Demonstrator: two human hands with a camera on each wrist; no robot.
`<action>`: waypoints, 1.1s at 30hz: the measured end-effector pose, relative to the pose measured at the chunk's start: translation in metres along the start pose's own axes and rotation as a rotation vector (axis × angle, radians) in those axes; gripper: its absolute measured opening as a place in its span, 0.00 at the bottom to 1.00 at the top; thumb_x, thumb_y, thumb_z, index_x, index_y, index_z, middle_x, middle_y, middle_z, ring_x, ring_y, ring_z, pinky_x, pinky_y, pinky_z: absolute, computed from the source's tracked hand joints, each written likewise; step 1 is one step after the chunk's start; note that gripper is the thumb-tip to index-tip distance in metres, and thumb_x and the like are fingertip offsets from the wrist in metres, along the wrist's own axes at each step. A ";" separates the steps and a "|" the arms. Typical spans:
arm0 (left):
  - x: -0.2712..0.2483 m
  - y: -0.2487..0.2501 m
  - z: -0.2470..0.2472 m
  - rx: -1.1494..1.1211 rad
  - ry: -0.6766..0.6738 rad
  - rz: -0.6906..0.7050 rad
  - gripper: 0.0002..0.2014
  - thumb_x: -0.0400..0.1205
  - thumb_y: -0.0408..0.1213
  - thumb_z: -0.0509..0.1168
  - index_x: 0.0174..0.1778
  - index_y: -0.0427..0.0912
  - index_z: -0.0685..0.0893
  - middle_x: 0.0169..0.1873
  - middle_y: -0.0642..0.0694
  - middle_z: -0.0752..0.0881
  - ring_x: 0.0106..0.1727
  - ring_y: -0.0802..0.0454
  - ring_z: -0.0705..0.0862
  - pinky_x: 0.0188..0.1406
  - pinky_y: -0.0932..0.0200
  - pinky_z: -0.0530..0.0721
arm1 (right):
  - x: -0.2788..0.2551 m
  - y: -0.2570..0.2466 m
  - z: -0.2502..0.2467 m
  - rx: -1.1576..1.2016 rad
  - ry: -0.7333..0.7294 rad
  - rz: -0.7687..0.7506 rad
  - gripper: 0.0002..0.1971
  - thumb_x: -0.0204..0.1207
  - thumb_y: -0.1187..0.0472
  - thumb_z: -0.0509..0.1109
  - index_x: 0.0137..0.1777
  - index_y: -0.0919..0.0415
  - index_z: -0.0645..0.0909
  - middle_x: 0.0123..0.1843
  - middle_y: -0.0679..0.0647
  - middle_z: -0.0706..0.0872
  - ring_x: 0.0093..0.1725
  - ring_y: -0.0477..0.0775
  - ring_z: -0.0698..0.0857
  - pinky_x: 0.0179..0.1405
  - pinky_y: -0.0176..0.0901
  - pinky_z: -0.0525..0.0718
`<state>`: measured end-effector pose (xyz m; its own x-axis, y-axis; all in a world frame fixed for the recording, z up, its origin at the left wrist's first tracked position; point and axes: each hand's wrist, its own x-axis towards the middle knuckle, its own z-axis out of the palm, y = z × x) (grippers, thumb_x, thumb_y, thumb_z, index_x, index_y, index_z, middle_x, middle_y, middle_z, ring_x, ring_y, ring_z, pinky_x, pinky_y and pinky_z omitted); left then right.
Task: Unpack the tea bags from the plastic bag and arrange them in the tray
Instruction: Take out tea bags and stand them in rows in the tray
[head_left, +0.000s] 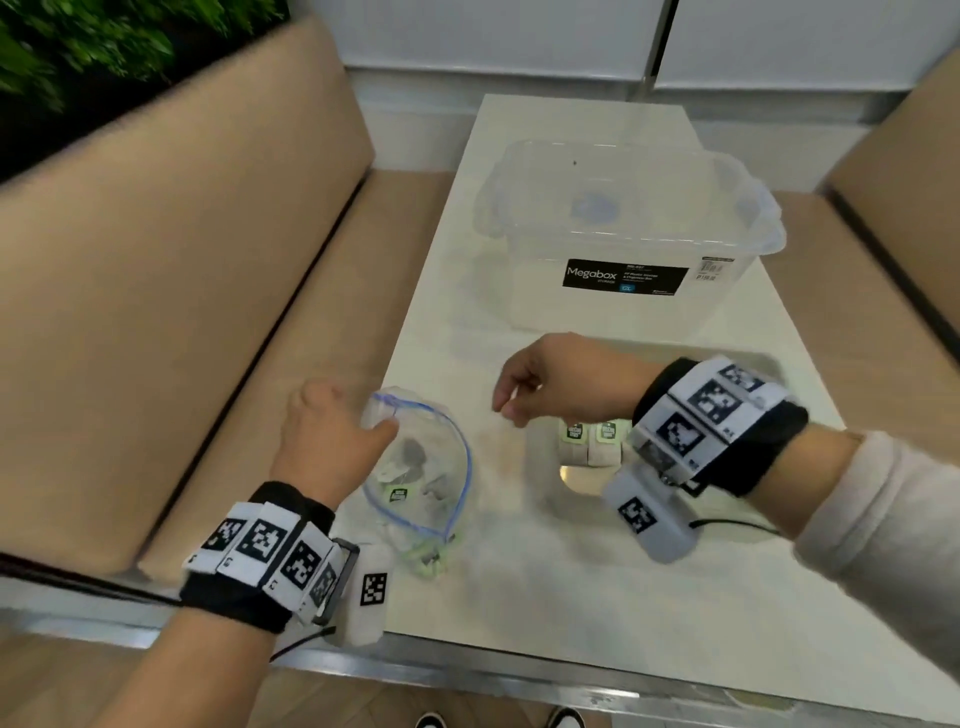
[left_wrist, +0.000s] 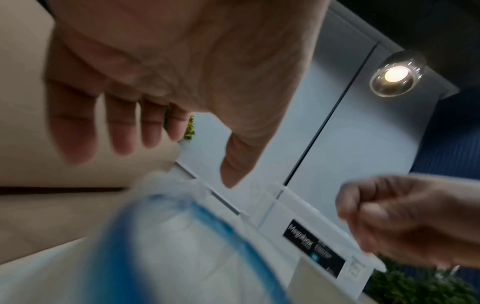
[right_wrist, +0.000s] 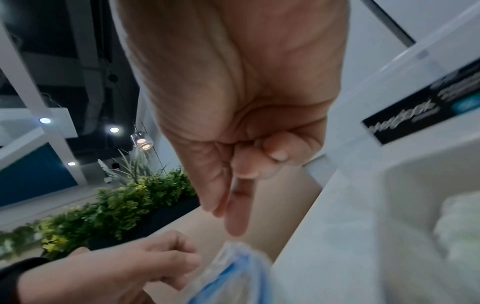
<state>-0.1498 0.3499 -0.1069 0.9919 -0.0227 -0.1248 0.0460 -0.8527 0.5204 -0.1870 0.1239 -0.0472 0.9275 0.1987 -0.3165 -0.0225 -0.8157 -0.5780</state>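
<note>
As the left hand (head_left: 323, 440) pinches the plastic bag (head_left: 434, 483) on the table (head_left: 561, 587) between beige benches (head_left: 171, 270), the right hand (head_left: 558, 382) curls empty.

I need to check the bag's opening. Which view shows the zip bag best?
The head view: the whole zip bag, mouth open, tea bags inside. The left wrist view shows only its blurred blue rim; the right wrist view, a blurred corner.

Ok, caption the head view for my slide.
Left hand holds the plastic bag open; right hand hovers empty above two tea bags in the tray.
</note>
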 end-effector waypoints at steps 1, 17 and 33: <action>-0.004 -0.008 0.002 -0.028 -0.058 -0.066 0.34 0.73 0.51 0.71 0.66 0.31 0.70 0.63 0.37 0.75 0.65 0.39 0.74 0.60 0.53 0.72 | 0.003 -0.011 0.014 -0.005 0.016 -0.036 0.06 0.76 0.61 0.71 0.50 0.55 0.87 0.38 0.48 0.89 0.23 0.34 0.78 0.21 0.21 0.72; 0.001 -0.042 0.038 -0.438 -0.516 -0.089 0.21 0.67 0.28 0.59 0.58 0.32 0.76 0.55 0.31 0.83 0.46 0.40 0.84 0.37 0.48 0.88 | 0.042 -0.035 0.134 -0.406 0.020 0.202 0.15 0.77 0.68 0.62 0.62 0.63 0.79 0.58 0.61 0.84 0.57 0.63 0.83 0.46 0.47 0.77; 0.029 -0.029 0.043 -0.475 -0.298 0.190 0.25 0.74 0.21 0.68 0.67 0.39 0.74 0.60 0.43 0.81 0.59 0.50 0.81 0.57 0.63 0.76 | 0.048 -0.035 0.149 0.079 0.208 0.375 0.13 0.79 0.69 0.56 0.61 0.66 0.75 0.52 0.62 0.84 0.46 0.66 0.85 0.35 0.47 0.79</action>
<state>-0.1273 0.3513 -0.1614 0.9150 -0.3567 -0.1887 -0.0132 -0.4939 0.8694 -0.1972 0.2434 -0.1544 0.9048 -0.2236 -0.3625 -0.3934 -0.7648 -0.5102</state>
